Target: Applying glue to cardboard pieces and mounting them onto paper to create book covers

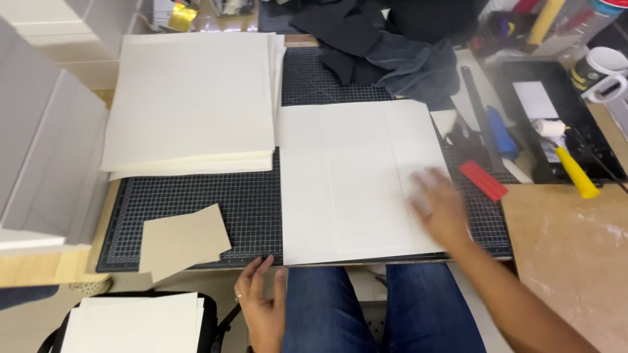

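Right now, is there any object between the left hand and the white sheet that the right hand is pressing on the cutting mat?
Nothing visible stands between them. The left hand rests at the near edge of the cutting mat, just beside the corner of the white sheet. The right hand, blurred, already lies on the sheet.

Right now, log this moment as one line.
right hand: flat on white sheet, blurred | left hand: at cutting mat front edge | tan card: on mat

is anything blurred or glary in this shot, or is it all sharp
Head view: the right hand is motion-blurred on the white sheet; the left hand at the cutting mat edge is sharp; light is soft and even, with glare only on the shiny surface at the top edge.
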